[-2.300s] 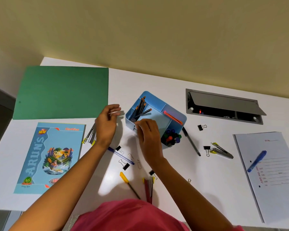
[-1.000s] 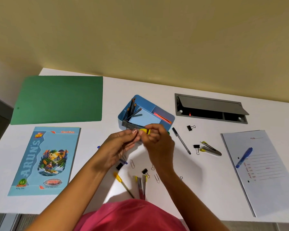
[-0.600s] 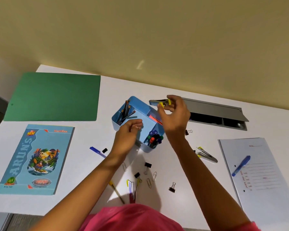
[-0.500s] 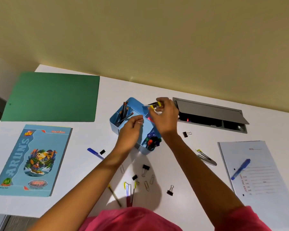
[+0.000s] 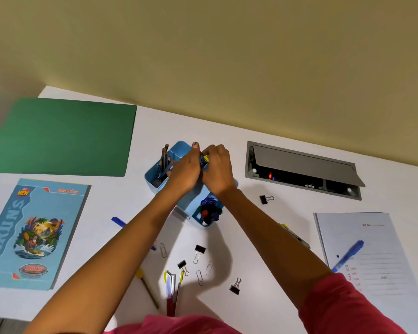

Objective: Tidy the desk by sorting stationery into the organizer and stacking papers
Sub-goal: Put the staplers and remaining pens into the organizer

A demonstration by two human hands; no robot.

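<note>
Both hands met over the far side of the light-blue plastic desk organizer (image 5: 194,213), which stood mid-way across the white desk (image 5: 130,201). The right hand (image 5: 216,169) had its fingers curled round a small yellow-and-dark stationery piece (image 5: 204,159), held just above the organizer. The left hand (image 5: 186,171) pressed against it from the other side, thumb raised; whether it gripped the piece could not be told. Grey pencils (image 5: 164,162) stood in the left compartment, and coloured push pins (image 5: 209,210) filled the near one.
</note>
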